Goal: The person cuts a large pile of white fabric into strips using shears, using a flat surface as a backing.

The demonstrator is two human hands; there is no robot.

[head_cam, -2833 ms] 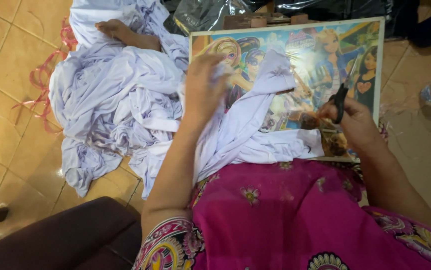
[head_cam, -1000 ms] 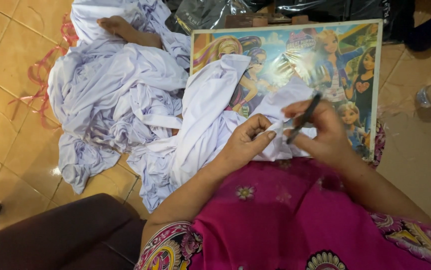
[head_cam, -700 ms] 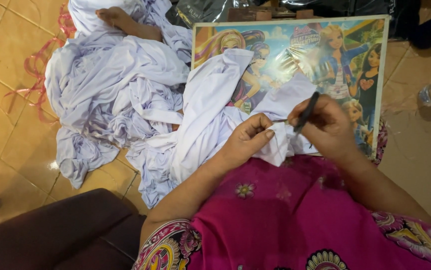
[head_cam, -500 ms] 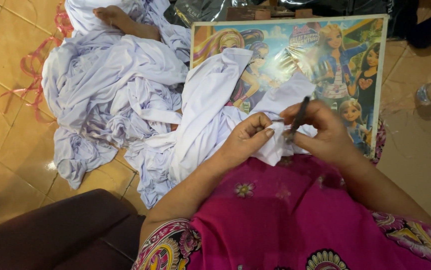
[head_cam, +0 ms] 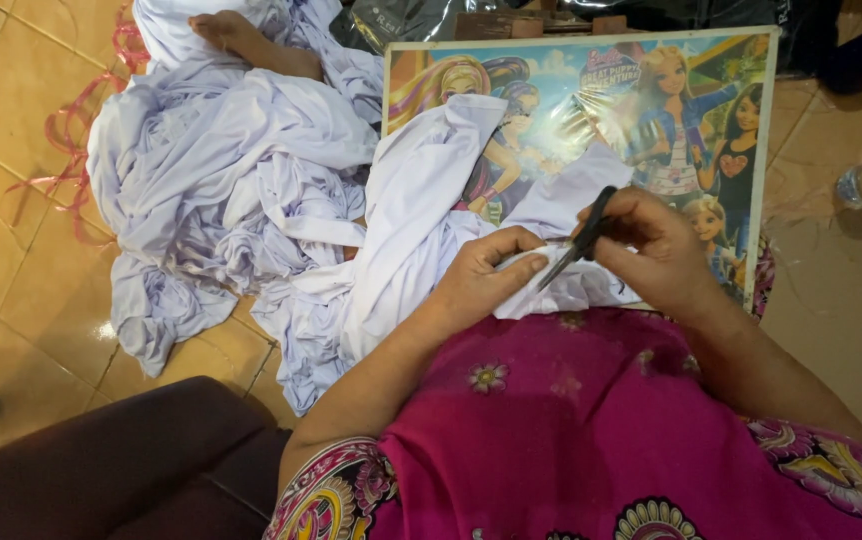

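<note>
At frame centre the left hand (head_cam: 481,280) pinched a fold of the white garment (head_cam: 421,240) between thumb and fingers, closed firmly on the cloth. The right hand (head_cam: 656,245) was closed round a small pair of dark snips (head_cam: 576,245), blades angled down-left toward the pinched fold. The garment lay draped from the person's lap across the picture board (head_cam: 651,110) in the upper right of the frame, trailing into the heap of white clothes (head_cam: 221,180) at upper left.

Risks noted: the blade tips sat just beside the left fingertips, so a slip could have nicked skin. The fold was bunched, so a cut could have caught a layer beneath. A bare foot (head_cam: 246,35) rested among the heap at top left; a tug on the trailing cloth could have shifted the work.
</note>
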